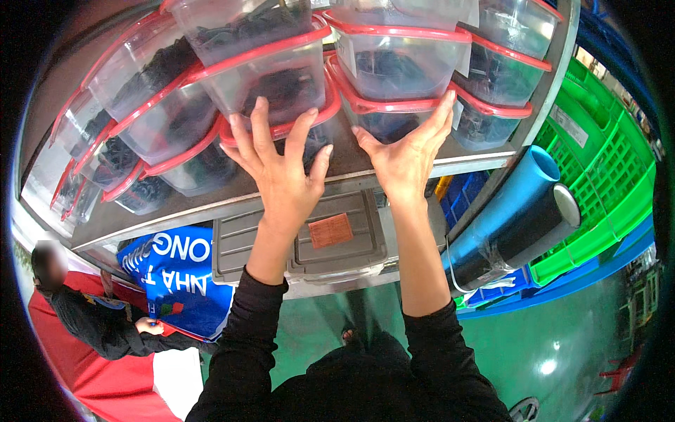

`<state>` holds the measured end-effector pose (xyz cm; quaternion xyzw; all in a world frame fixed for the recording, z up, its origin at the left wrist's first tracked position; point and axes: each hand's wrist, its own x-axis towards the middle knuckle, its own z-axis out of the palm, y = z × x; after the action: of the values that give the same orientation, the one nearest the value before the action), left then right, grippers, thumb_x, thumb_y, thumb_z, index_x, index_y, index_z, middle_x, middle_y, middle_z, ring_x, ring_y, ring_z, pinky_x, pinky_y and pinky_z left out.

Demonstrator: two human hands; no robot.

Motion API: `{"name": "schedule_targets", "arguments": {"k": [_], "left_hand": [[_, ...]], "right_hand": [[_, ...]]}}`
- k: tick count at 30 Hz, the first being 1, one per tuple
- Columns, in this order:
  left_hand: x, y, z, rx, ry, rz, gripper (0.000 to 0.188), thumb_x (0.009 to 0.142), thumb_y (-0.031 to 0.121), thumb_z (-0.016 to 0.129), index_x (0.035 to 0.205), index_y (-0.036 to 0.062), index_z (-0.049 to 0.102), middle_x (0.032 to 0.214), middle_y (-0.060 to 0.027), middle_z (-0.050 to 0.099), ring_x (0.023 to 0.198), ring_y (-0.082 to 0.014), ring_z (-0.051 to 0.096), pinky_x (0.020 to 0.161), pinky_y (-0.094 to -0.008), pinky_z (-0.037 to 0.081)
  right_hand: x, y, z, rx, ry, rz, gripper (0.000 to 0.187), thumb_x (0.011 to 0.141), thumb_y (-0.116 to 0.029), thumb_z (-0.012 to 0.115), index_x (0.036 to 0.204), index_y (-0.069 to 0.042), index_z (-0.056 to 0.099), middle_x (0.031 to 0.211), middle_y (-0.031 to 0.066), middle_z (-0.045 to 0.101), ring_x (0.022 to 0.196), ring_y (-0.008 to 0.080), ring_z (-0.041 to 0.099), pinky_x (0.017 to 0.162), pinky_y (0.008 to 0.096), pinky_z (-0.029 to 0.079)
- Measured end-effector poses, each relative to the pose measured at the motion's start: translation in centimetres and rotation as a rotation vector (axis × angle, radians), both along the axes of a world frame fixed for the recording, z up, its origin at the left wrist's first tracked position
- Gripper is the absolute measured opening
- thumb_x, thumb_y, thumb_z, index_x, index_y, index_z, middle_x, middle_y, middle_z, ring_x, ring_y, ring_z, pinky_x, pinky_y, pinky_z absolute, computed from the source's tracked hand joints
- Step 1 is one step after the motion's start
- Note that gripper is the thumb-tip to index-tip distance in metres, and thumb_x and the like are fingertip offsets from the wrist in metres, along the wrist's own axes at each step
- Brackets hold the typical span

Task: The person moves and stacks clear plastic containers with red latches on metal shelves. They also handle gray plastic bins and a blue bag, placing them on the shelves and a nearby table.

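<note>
As I view it remotely: left hand (281, 169), fingers spread, before the lower left-centre bin (321, 135); right hand (406, 160), thumb wide, at the lower right-centre bin (394, 125); both on shelf (469, 167). Firm contact: cannot tell. Step, judged: reaching; next calls for even purchase.

I see a metal-edged shelf (349, 151), worn brown-grey on top, running across the upper half of my view. Clear tubs (485, 130) with red lids stand on it side by side, the bottom row resting straight on its surface and dark contents showing through the walls. Beneath, I make out a lower shelf (437, 235) under a grey bin (271, 247), its lid closed; I can't see all of the bin's base. Below that I have a glossy green floor (506, 352), with a foot (348, 335) on it.
</note>
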<state>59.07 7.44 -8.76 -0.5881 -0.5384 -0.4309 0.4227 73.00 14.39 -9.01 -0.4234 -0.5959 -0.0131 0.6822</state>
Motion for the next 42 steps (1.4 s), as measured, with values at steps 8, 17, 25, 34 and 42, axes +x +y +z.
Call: {"name": "schedule_targets", "arguments": {"k": [8,17,25,34,42], "left_hand": [[-0.1,-0.7,0.5,-0.019,0.068,0.067,0.062,0.068,0.028,0.075,0.123,0.0157,0.049,0.142,-0.0164,0.024,0.132,-0.0445,0.011,0.106,-0.058,0.014],[3.6,-2.3,0.9,-0.043,-0.132,0.053,0.052,0.079,0.021,0.062,0.128,0.0119,0.046,0.144,-0.0174,0.023,0.136,-0.041,0.011,0.104,-0.061,0.006],[7.3,-0.2,1.8,0.017,-0.648,-0.729,0.043,0.094,0.022,0.042,0.127,-0.0055,0.038,0.133,-0.0231,0.038,0.127,-0.0343,0.035,0.105,-0.0392,0.026],[8.2,-0.4,3.6,-0.07,-1.078,-0.993,0.047,0.094,0.028,0.043,0.128,-0.005,0.038,0.125,-0.022,0.048,0.121,-0.0279,0.042,0.1,-0.035,0.033],[6.6,-1.8,3.8,-0.677,-1.51,-1.571,0.034,0.094,0.019,0.039,0.119,0.0027,0.054,0.118,-0.0071,0.056,0.111,-0.0158,0.048,0.098,-0.0311,0.034]], "right_hand": [[1.6,-2.6,0.9,0.026,0.01,-0.014,0.119,0.052,-0.021,0.083,0.144,-0.011,0.008,0.128,0.033,0.025,0.115,0.049,0.034,0.096,0.0546,0.029],[6.3,-6.2,0.2,0.091,0.013,0.149,0.116,0.05,-0.025,0.086,0.14,-0.001,0.017,0.131,0.0245,0.03,0.121,0.0408,0.032,0.102,0.049,0.029],[8.7,-9.7,-0.7,0.11,0.014,0.279,0.116,0.054,-0.012,0.083,0.141,-0.002,0.008,0.143,0.0173,0.016,0.131,0.0316,0.022,0.108,0.0468,0.023],[11.2,-11.2,-2.4,0.131,-0.004,0.183,0.119,0.058,-0.042,0.084,0.141,0.0,0.01,0.142,0.0193,0.018,0.132,0.0329,0.022,0.108,0.0481,0.023],[16.2,-12.7,-6.1,0.142,-0.289,-0.034,0.12,0.062,-0.05,0.078,0.141,0.004,0.005,0.141,0.025,0.019,0.13,0.0404,0.026,0.106,0.0518,0.025]]}}
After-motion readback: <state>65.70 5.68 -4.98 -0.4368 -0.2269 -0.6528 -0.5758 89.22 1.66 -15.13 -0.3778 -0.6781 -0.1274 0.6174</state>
